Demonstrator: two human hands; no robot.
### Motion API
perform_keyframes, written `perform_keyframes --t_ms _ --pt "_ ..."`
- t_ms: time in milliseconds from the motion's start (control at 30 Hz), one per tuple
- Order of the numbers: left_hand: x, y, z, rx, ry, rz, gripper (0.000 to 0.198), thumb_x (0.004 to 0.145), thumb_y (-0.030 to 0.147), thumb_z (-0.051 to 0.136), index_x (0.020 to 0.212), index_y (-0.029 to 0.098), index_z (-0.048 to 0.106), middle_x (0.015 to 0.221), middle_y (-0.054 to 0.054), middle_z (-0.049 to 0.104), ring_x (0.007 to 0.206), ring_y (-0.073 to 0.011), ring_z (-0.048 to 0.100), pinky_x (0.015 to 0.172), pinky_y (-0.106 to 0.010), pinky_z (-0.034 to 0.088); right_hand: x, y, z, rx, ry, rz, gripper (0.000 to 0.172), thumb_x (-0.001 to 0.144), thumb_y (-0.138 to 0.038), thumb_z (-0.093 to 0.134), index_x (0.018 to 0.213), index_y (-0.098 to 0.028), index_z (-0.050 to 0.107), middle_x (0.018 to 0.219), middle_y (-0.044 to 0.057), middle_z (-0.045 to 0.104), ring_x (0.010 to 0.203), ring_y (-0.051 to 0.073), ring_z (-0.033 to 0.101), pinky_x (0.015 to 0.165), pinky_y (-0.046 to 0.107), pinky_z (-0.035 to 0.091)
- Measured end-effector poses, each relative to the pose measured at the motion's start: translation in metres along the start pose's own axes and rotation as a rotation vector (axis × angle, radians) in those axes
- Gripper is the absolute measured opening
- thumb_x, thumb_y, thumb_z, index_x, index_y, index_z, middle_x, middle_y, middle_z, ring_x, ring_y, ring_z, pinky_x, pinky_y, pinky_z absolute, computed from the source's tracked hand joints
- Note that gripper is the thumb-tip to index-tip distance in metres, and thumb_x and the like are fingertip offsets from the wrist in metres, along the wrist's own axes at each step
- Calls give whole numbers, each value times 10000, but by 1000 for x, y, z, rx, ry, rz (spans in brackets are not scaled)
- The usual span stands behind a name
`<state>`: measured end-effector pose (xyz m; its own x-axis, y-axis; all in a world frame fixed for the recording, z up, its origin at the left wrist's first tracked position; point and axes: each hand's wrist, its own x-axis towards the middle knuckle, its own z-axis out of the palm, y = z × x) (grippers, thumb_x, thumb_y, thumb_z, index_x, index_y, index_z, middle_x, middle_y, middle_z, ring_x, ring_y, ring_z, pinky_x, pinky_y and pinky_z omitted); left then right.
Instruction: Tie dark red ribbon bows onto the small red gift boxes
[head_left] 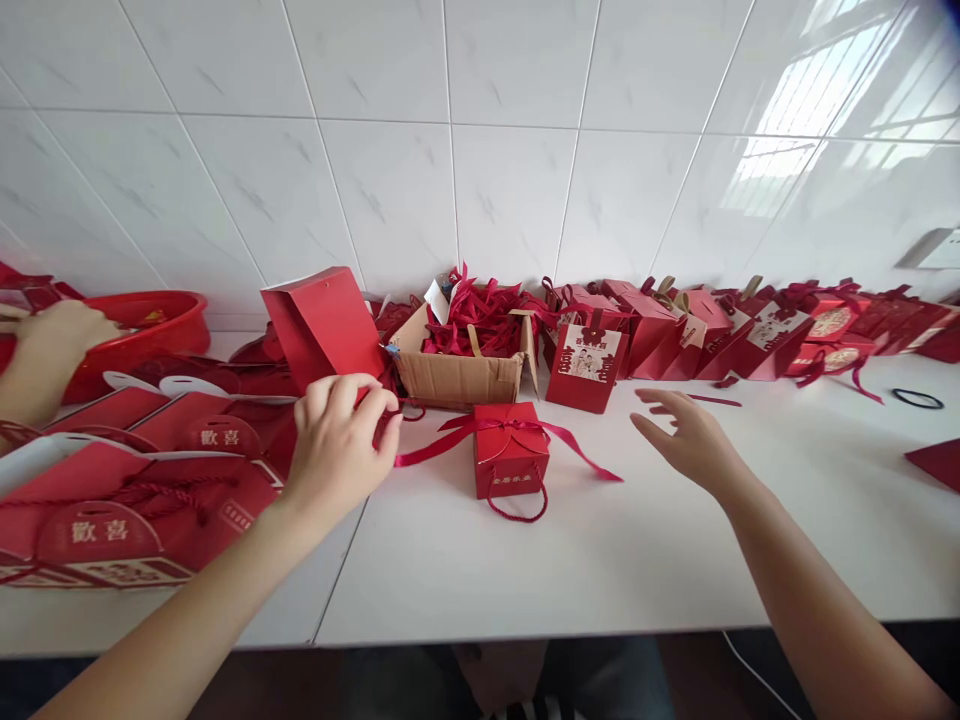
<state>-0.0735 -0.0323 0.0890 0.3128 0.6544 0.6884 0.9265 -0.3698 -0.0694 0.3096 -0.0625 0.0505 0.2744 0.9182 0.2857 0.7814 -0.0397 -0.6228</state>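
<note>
A small red box (pixel 507 455) stands on the white table, with a red ribbon (pixel 577 450) tied in a bow across its top and a rope handle hanging in front. The ribbon's tails spread out to both sides. My left hand (pixel 341 440) is left of the box, near the end of the left tail, its fingers loosely curled and a gap between thumb and forefinger; nothing shows in it. My right hand (pixel 686 435) hovers over the table right of the box, empty, fingers and thumb apart.
Behind the box are a cardboard box (pixel 461 378) of red ribbons and a red bag (pixel 586 368). Many red gift boxes (pixel 697 335) line the wall. Flat red cartons (pixel 105 525) lie left. Another person's hand (pixel 67 330) is at a red basin (pixel 176 335). A black band (pixel 917 399) lies right.
</note>
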Motion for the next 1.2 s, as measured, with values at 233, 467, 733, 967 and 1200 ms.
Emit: perform_keyframes --t_ms 233,467,733,967,1200 --pt "19 37 27 -756 -283 -225 165 850 359 541 807 200 543 886 -29 604 867 -180 577 832 -310 448 10 -61 46 375 -386 -160 388 784 -453 675 1091 -227 603 1204 77 610 1071 236 593 952 413 471" --pt "20 51 69 -911 -432 -444 340 742 511 640 811 203 514 883 -18 604 835 -186 572 750 -294 452 22 -60 74 512 -651 10 523 701 -574 734 992 -188 535 923 37 619 603 82 530 524 221 405" --pt "14 50 83 -1134 -591 -560 418 742 598 610 780 204 473 783 6 601 764 -170 594 657 -259 444 27 -53 61 846 -957 66 510 791 -644 601 685 -147 560 512 -45 406 485 68 357 506 230 309" --pt "13 51 83 -1219 -680 -549 438 776 596 568 915 185 628 968 -67 703 907 -227 655 770 -309 494 38 -71 60 1108 -817 9 306 832 -466 629 833 -165 681 813 39 612 745 126 550 731 266 449" --pt "25 56 70 -953 -322 -472 394 659 392 732 946 215 528 1047 -56 603 1038 -248 548 967 -405 395 58 -94 49 925 -941 -194 202 793 -320 697 880 -141 735 785 34 666 775 139 589 861 301 433"
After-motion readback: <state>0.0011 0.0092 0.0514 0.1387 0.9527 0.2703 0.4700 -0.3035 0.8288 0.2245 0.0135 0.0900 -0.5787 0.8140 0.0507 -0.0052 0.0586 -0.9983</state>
